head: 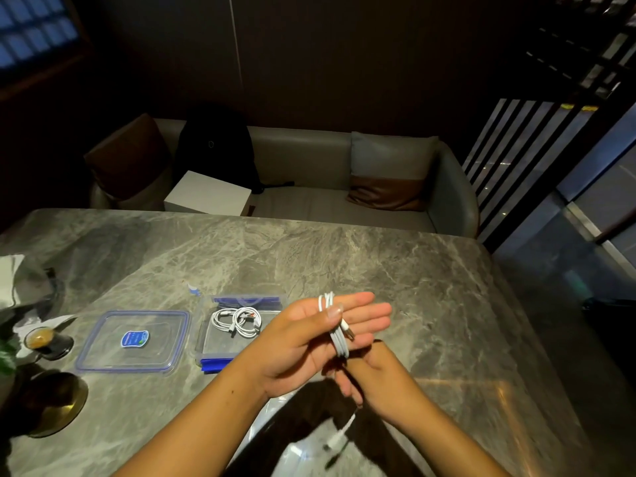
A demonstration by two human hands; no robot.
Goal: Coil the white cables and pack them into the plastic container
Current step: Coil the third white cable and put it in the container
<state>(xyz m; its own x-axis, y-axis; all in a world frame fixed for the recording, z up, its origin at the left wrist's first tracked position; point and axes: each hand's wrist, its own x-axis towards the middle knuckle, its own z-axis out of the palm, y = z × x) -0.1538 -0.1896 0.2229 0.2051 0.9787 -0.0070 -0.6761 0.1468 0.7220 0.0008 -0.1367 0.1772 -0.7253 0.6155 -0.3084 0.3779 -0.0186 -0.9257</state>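
A white cable (335,325) is looped several times across my left hand (309,339), whose fingers are stretched out with the thumb pressing the loops. My right hand (375,376) sits just below and behind it, pinching the cable's loose tail; the blurred plug end (339,438) dangles beneath. The clear plastic container (206,346) with blue clips stands left of my hands and holds two coiled white cables (237,321). Its lid (132,340), with a blue sticker, lies flat further left.
A small glass with a dark drink (43,340) and a gold-rimmed dish (55,404) sit at the table's left edge. White paper and a plant leaf are at far left. Behind the marble table (378,263) is a sofa with a black bag and white box.
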